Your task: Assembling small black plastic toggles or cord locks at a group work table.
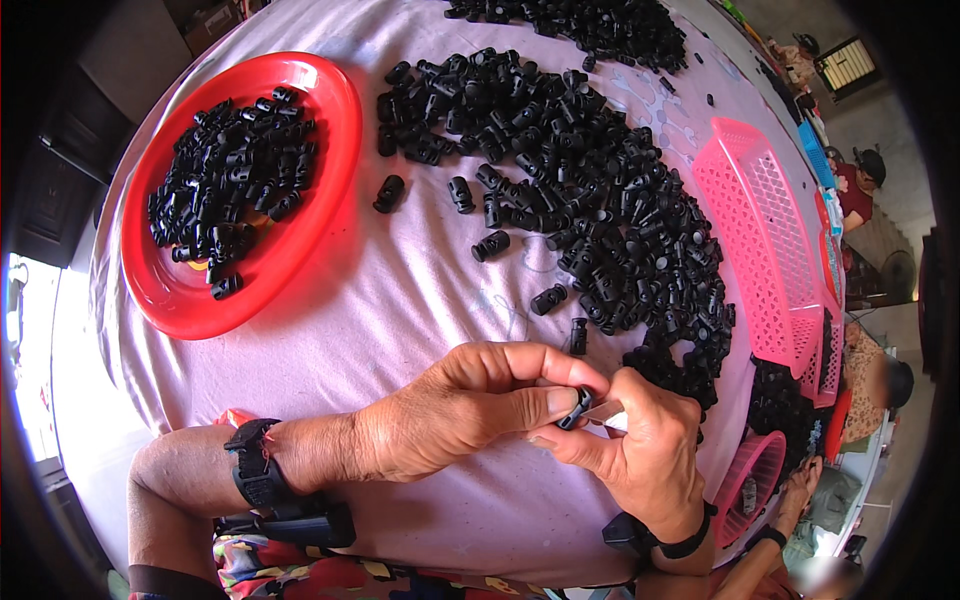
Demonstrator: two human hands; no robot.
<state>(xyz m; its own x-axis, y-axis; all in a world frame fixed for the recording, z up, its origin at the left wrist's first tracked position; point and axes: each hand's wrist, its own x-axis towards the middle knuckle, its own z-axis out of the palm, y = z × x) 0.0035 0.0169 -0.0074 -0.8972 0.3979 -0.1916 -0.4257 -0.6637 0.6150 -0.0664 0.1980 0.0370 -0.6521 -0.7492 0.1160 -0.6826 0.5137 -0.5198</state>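
Observation:
Near the front of the table, my left hand [470, 410] pinches a black plastic cord lock [574, 408] between thumb and forefinger. Close against it, my right hand [640, 440] is closed on a small, flat, silvery blade-like piece [606, 412], whose tip meets the cord lock. Most of that piece is hidden by my fingers. Just beyond my hands lie a few loose cord locks, and behind them spreads a big heap of black cord locks [600, 200]. A red round plate [345, 190] at the left holds a pile of finished-looking black cord locks [235, 165].
A pink tablecloth [400, 300] covers the table. At the right stand a pink perforated basket [765, 240] and a smaller pink round basket [745, 500]. Another black heap [590, 25] lies at the far edge. A co-worker's hand [800, 485] is at the lower right; other people sit beyond.

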